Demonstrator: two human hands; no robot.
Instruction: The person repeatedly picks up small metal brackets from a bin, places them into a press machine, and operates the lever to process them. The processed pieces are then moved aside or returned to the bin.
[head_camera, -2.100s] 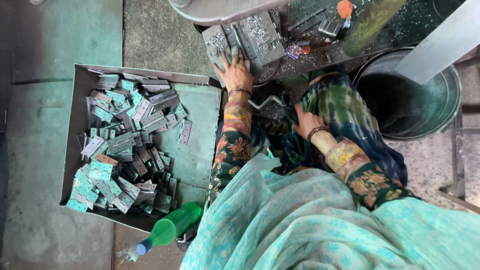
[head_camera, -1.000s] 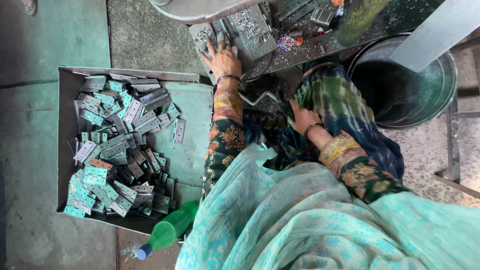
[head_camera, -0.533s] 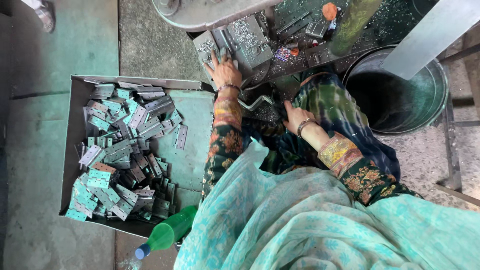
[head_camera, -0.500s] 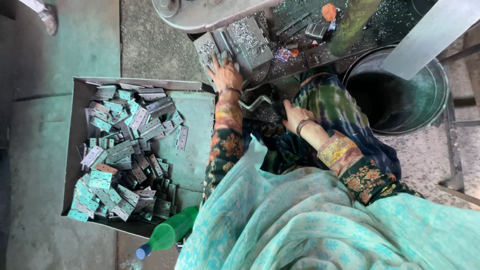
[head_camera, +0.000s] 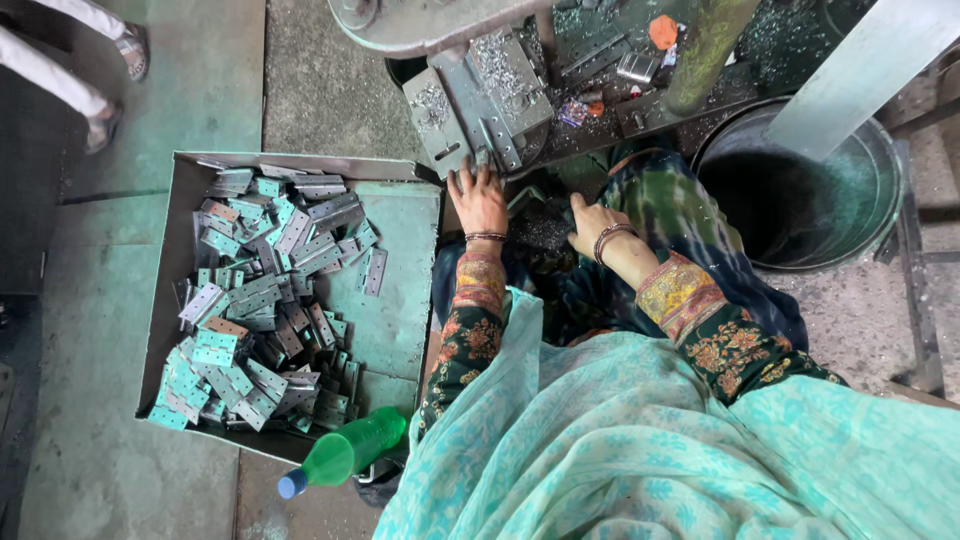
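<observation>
Feeding hinges (head_camera: 265, 305) at the press (head_camera: 480, 105): our left hand (head_camera: 478, 195) lies flat, fingers spread, at the die edge; right hand (head_camera: 590, 220) rests on swarf in our lap, grip hidden, can't tell. We judge most work remains: tray (head_camera: 400, 290) still heaped with flat, grey-green, punched plates.

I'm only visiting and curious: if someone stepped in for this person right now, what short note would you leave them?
Left hand: flat against the metal fixture at the machine's edge; I can't tell if it grips a piece.
Right hand: down in the lap, over metal shavings.
Metal hinge plates are heaped in the open tray on the left. A green bottle lies beside it; a dark bucket stands on the right.
Most plates are still in the tray.
</observation>
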